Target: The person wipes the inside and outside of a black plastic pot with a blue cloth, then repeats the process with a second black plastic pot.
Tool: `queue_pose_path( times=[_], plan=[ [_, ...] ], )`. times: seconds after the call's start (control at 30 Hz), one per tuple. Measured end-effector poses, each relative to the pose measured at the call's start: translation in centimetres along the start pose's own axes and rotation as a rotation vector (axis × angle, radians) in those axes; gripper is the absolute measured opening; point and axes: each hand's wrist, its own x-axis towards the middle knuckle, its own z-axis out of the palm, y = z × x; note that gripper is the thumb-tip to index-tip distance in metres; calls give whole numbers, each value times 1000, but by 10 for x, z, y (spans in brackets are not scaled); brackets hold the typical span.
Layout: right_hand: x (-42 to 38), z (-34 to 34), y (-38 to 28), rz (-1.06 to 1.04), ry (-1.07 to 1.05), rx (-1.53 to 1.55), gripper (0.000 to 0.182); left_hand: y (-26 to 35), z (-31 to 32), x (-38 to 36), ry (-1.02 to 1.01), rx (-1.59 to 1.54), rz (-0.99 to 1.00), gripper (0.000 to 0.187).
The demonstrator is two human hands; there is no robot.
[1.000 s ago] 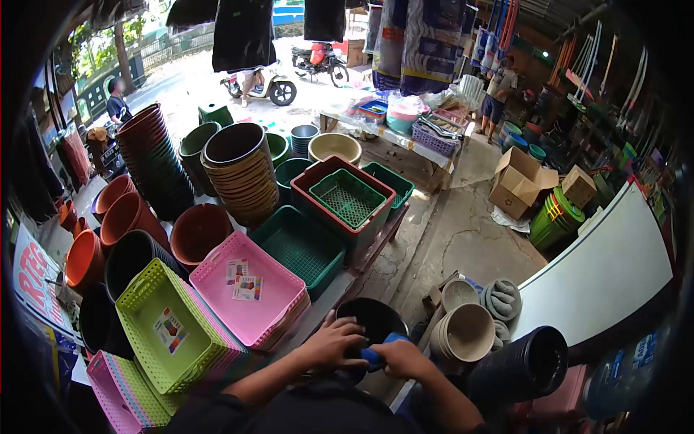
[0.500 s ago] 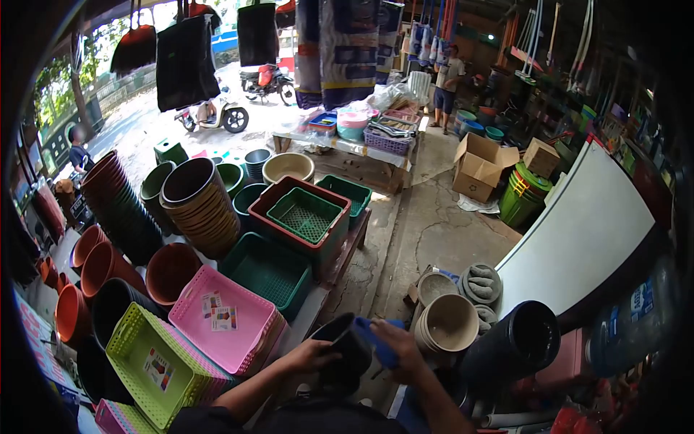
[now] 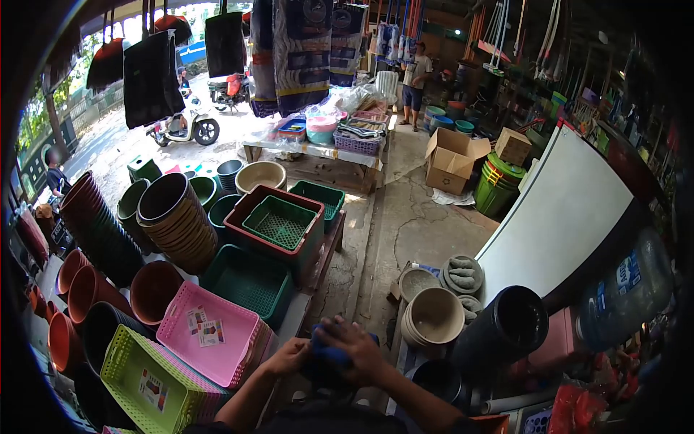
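Observation:
Low in the middle, in front of my body, is a black pot, mostly hidden by my hands and the shade. My left hand is closed at its left side, apparently gripping the rim. Over the top lies a blue cloth, held under my right hand, whose fingers curve across it. To the left of my hands are a stack of pink baskets and a stack of lime-green baskets. Beige pots stand to the right.
A green basin and a brown tub rest on the left bench. Stacked pots rise behind. On the right are a tall black bin, a white panel and a water bottle. A person stands at the back.
My right hand has moved left with the blue cloth, from beside the black pot onto its top. My left hand has shifted slightly left. The view has turned a little right.

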Motion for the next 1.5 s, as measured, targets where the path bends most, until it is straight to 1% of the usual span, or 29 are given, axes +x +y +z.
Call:
queue_pose_path(
  times=[0.07, 0.1, 0.17, 0.2, 0.27, 0.3, 0.33, 0.37, 0.4, 0.43, 0.47, 0.5, 0.53, 0.6, 0.7, 0.73, 0.8, 0.87, 0.93, 1.0, 1.07, 1.13, 1.17, 1.2, 1.27, 1.3, 1.37, 1.4, 1.5],
  plan=[
    [5, 7, 32, 111, 68, 730, 56, 35, 18, -7, 36, 30, -33, 47],
    [6, 4, 41, 113, 65, 730, 56, 47, 26, -10, 71, 62, -72, 39],
    [4, 0, 54, 335, -41, 1503, 55, 45, 33, -10, 132, -43, -76, 37],
    [1, 2, 61, 336, -40, 1501, 55, 43, 35, -10, 192, -142, -76, 34],
    [-7, 15, 74, 862, -84, 1645, 55, 21, 25, -10, 195, -172, -37, 35],
    [-10, 25, 82, 861, -78, 1644, 55, 10, 20, -8, 199, -203, 1, 36],
    [-15, 38, 89, 819, 36, 1887, 51, 4, 18, -5, 193, -200, 3, 36],
    [-20, 45, 91, 763, 156, 2126, 48, -1, 17, -2, 298, -430, 36, 39],
    [-24, 54, 88, 758, 161, 2124, 48, -7, 15, 1, 402, -661, 71, 42],
    [-23, 63, 82, 646, 245, 2224, 45, -18, 6, 7, 427, -698, 59, 55],
    [-17, 69, 77, 527, 326, 2318, 44, -1, 14, 14, 423, -695, 67, 55],
    [-9, 74, 70, 518, 327, 2315, 44, 17, 26, 22, 404, -862, 118, 60],
    [0, 76, 61, 494, 492, 1984, 46, 29, 35, 31, 376, -1030, 169, 65],
    [15, 86, 30, 444, 748, 1314, 52, 13, 29, 46, 410, -970, 195, 72],
    [21, 90, -9, 334, 951, 285, 66, 15, 32, 59, 333, -1092, 207, 81],
    [19, 83, -15, 336, 948, 283, 66, 14, 31, 61, 348, -1003, 147, 87],
    [22, 63, -20, 292, 353, -132, 76, 30, 36, 60, 365, -920, 92, 93],
    [28, 49, -10, 164, 275, -71, 73, 69, 59, 47, 461, -869, -46, 101],
    [37, 38, 1, 22, 189, 1, 71, 53, 54, 45, 533, -797, -32, 102],
    [46, 27, 16, -69, 92, 76, 65, 29, 49, 41, 420, -592, -80, 95],
    [48, 26, 35, -111, 48, 110, 62, 5, 41, 39, 443, -485, -41, 81],
    [48, 33, 56, -45, -42, 440, 57, 1, 33, 31, 301, -299, -233, 61],
    [48, 26, 57, 31, -79, 722, 52, 15, 38, 22, 215, -309, -218, 43],
    [46, 15, 59, 25, -86, 724, 52, 18, 36, 18, 223, -312, -216, 43],
    [46, -32, 48, 870, -405, 1334, 49, 22, 32, 9, 61, -197, -208, 40],
    [37, -16, 72, 870, -410, 1336, 49, 27, 34, 5, 64, -199, -211, 40],
    [11, 44, 125, 834, -175, 1963, 52, 42, 39, -2, 230, -495, -130, 39],
    [4, 53, 121, 828, -181, 1966, 52, 40, 36, -1, 237, -492, -130, 39],
    [-5, 80, 97, 451, 309, 2496, 57, 35, 36, 10, 440, -695, -106, 45]
  ],
)
